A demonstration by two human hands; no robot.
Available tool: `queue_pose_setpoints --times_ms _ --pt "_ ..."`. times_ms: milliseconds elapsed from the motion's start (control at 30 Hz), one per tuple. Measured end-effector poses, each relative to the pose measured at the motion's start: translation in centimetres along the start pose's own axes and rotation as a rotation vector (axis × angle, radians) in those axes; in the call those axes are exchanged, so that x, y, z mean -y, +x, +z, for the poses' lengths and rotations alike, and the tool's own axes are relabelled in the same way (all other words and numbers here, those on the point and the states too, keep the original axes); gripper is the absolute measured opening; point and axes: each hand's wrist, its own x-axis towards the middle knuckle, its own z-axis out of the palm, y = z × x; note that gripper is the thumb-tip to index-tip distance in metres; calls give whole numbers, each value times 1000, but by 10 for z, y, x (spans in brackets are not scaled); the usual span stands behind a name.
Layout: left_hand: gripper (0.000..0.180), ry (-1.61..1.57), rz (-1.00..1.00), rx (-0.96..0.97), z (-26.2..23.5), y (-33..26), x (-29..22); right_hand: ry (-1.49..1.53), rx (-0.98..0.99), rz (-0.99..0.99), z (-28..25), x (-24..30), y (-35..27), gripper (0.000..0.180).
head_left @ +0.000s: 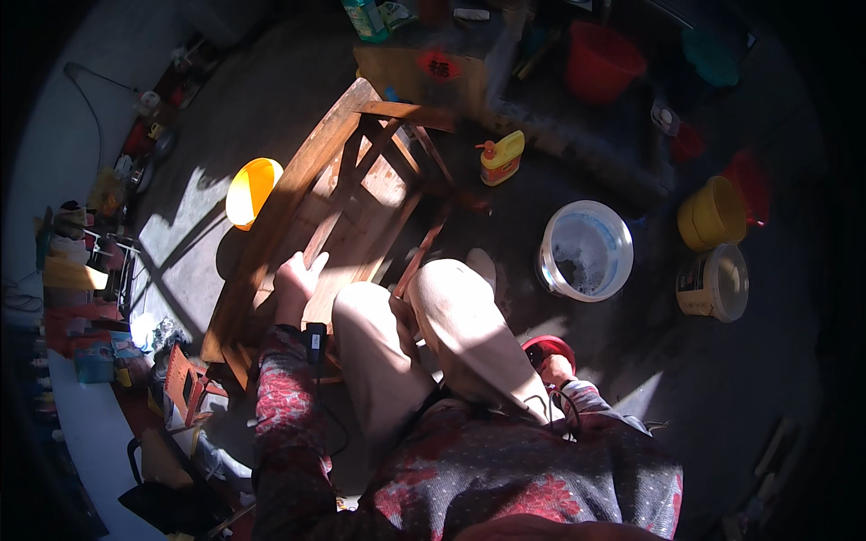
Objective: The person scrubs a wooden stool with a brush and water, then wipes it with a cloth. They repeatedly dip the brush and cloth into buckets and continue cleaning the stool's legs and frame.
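One view, head: watching from afar, I take the wooden frame [299,194] as my landmark for every place below.
Wooden frame: it seems tipped over on the floor, legs and crosspieces showing (which face is its top, I cannot tell).
Long axis: the thick outer rail slants from beside the left sleeve [287,397] away ahead and to the right.
Left hand [296,287]: over the frame's inner boards, toward its near end; partly curled, one digit held out. It looks to touch the wood, but whether it grasps an edge I cannot tell.
Right hand [557,368]: well apart from the frame, off its right side; it looks clasped on the rim of a red bowl [539,344].
Nearer hand: the left, clearly. The frame stretches forward from it, while the knees [456,293] come between the frame and the right hand with its bowl.
White bucket [624,245]: right of the frame and apart from it, with suds [585,236] inside; I judge the right hand closer to it than the left.
Yellow pump bottle [502,162]: near the frame's far end, on its right.
Yellow basin [253,191]: just beside the outer rail, on the frame's left.
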Motion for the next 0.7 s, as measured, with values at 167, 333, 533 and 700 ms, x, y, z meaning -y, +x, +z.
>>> queue_pose_setpoints --times_ms 167,333,533,700 --pt "50 -61 27 -20 -1 0 5 13 -38 -23 -14 11 2 26" --pt "46 -152 79 -53 4 2 15 29 -82 -49 -35 19 0 24" --pt "42 -224 223 -30 8 5 26 91 -150 -66 -57 33 -12 23" --pt "41 -275 183 -61 10 2 22 275 -246 -97 -76 42 -29 21"
